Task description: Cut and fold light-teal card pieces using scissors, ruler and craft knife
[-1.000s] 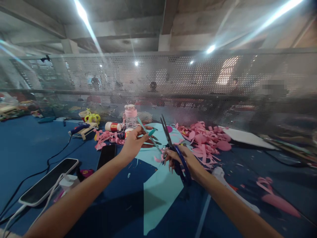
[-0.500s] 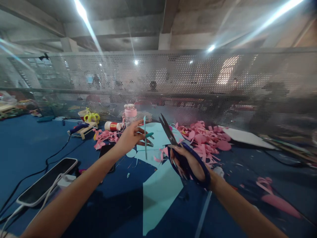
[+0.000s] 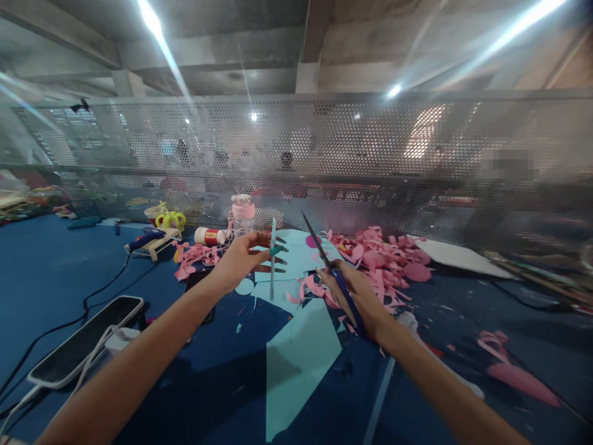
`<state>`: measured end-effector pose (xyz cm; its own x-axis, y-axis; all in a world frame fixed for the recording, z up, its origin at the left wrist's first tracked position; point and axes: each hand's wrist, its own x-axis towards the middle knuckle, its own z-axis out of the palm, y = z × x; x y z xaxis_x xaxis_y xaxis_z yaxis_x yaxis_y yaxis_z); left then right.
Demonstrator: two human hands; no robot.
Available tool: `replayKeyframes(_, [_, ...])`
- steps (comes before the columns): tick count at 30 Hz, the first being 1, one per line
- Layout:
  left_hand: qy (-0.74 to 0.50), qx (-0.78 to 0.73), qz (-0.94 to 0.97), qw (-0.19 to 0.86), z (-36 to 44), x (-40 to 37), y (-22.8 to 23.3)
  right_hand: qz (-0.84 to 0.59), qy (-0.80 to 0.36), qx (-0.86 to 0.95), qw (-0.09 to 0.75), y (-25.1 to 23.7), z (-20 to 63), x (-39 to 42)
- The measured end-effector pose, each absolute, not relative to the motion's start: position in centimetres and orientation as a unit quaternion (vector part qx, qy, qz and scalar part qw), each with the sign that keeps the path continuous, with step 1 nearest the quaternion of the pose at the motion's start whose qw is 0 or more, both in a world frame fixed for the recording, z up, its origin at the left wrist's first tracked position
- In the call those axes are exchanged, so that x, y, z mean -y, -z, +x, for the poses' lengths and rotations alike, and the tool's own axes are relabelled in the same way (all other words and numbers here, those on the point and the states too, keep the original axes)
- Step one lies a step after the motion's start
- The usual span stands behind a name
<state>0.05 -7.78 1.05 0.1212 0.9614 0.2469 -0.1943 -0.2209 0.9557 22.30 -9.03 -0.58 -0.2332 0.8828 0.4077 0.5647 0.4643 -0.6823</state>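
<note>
Lying nearest on the blue tabletop point(image 3: 50, 266): a cut teal sheet point(image 3: 299, 371), flat between the forearms, likely put there for easy reach. To its left, a white-framed phone point(image 3: 88, 343) with a cable at its end, probably charging, so set aside.

Next out, both grips, raised off the surface. Left grip point(image 3: 241, 259) pinches a teal piece point(image 3: 272, 272) turned edge-on, thumb against fingers, fingers spread; looks held by its middle to leave the ends free. Right grip point(image 3: 359, 287) is closed round the handles of the scissors point(image 3: 343, 289). They point up and away, apart from the teal piece, presumably keeping tips off the other grip. Blades seen edge-on, can't tell if parted.

Beyond: overlapping teal sheets point(image 3: 287, 241), pink scrap heap point(image 3: 377, 266) to their right, seemingly pushed over to leave working room. Far left, glue gun point(image 3: 147, 238) on a small wooden stand point(image 3: 160, 246), likely to keep it propped.

Containers: white jar point(image 3: 210, 236), red label, on its side, contents not visible. Clear bottle point(image 3: 243, 210), upright, pink band, contents too blurred. Pale cup point(image 3: 152, 214) beside a yellow item point(image 3: 171, 220), inside hidden. Perforated divider point(image 3: 324, 142) behind everything.
</note>
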Motion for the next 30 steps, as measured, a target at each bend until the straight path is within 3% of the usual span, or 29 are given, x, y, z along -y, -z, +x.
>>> replayKeyframes(4, [-0.566,-0.352,0.526,0.529,0.1,8.1,-1.4,-0.504,0.012,0.789,0.352,0.9,22.8,8.5])
replayKeyframes(7, [-0.562,-0.344,0.509,0.554,0.2,8.1,-1.6,-0.526,0.103,0.773,0.34,1.2,23.2,8.1])
replayKeyframes(13, [-0.564,-0.337,0.487,0.576,0.3,8.1,-1.5,-0.544,0.144,0.768,0.306,1.4,23.5,7.7])
replayKeyframes(23, [-0.532,-0.349,0.541,0.55,-0.1,8.3,-1.7,-0.493,0.144,0.783,0.352,2.2,24.3,7.0])
replayKeyframes(30, [-0.481,-0.357,0.596,0.535,-1.9,8.1,-2.6,-0.422,0.281,0.8,0.321,0.6,27.0,5.7])
